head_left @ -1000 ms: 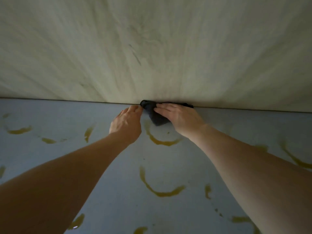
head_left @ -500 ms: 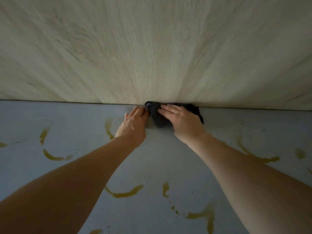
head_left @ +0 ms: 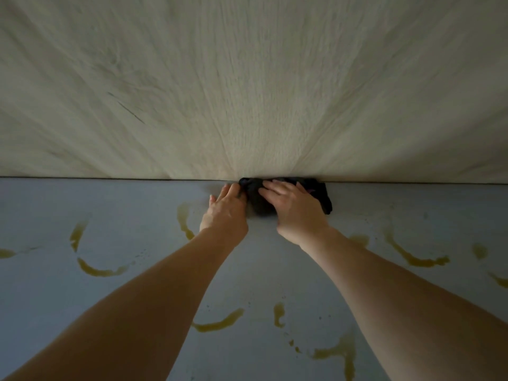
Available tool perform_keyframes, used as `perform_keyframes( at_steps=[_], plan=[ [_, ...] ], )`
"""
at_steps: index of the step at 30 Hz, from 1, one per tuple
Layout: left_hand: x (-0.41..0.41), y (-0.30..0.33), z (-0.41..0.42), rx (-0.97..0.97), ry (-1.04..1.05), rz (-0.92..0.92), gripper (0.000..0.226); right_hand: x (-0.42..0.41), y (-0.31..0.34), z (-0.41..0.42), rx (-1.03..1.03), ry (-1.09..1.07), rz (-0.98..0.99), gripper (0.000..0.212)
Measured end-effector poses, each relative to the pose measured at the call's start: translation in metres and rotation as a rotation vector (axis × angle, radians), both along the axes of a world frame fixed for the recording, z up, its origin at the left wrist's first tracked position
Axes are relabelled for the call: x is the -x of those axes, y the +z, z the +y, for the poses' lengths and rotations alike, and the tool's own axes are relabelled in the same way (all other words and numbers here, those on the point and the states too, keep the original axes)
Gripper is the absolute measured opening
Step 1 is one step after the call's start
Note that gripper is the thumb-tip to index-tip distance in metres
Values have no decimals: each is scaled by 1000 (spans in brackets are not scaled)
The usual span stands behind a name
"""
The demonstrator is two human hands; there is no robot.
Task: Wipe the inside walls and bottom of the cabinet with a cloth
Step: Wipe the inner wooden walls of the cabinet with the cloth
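Cabinet bottom (head_left: 137, 312), yellow smears (head_left: 99, 270): cloth (head_left: 258, 204) at back wall (head_left: 247, 92) seam.
Right hand (head_left: 297, 210) flat on cloth, left hand (head_left: 224, 213) fingers straight at its edge; smears have shifted, nearer ones unwiped.

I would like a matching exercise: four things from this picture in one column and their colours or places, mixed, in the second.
Things:
1. cloth
2. stains
3. back wall
4. left hand

Descriptions:
A. pale wood grain
B. yellowish arcs on the grey bottom
C. dark, under the right hand
D. at the cloth's left edge

Pairs: 1-C, 2-B, 3-A, 4-D
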State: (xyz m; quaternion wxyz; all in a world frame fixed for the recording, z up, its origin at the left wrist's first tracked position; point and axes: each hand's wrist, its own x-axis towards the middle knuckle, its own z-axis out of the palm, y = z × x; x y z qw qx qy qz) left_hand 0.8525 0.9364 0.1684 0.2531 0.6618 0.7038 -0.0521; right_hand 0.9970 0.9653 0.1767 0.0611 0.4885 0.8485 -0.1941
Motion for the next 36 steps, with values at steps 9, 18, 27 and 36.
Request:
perform_keyframes(
  at_steps=[9, 18, 27, 36],
  plan=[
    [-3, 3, -1, 11, 1, 12, 55, -3, -3, 0, -13, 10, 27, 62],
    [-11, 21, 2, 101, 139, 78, 47, -28, -2, 18, -8, 177, 83, 50],
    [-126, 46, 21, -102, 67, 209, 38, -172, -6, 42, -54, 178, 145, 66],
    [-284, 21, 44, -167, -68, -55, 46, -315, 10, 63, -42, 34, 32, 56]
  ],
)
